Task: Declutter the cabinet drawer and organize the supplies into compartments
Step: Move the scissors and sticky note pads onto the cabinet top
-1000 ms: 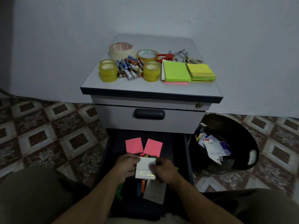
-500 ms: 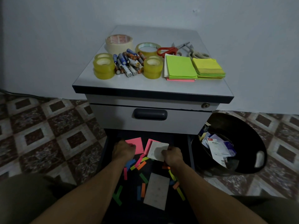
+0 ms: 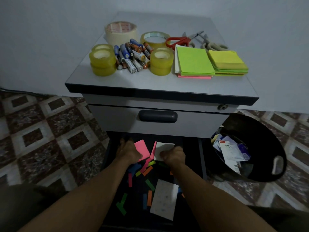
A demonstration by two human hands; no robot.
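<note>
Nearest to me, the large white sheet is lying flat in the open drawer, just where it was half a second ago. The coloured paper strips are lying scattered around it and up toward my wrists. Both my arms are reaching over them to the back of the drawer.

A second ago I was holding the white card with both hands over the middle of the drawer; now my hands are working apart, farther back. My left hand is resting on the left edge of a pink note, with the thumb lying on the paper. I cannot tell whether those fingers are pinching it or only pressing it down. My right hand is holding the white card alone, its fingers pinching the card's near edge. The card is covering most of a second pink note, which was lying fully in view a second ago.

Beyond my hands, the upper drawer's dark handle is facing me. To the right, a black bin holding paper packets is sitting beside the cabinet. Farthest off, on the worktop, the tape rolls, batteries, scissors and note pads are sitting arranged as before.
</note>
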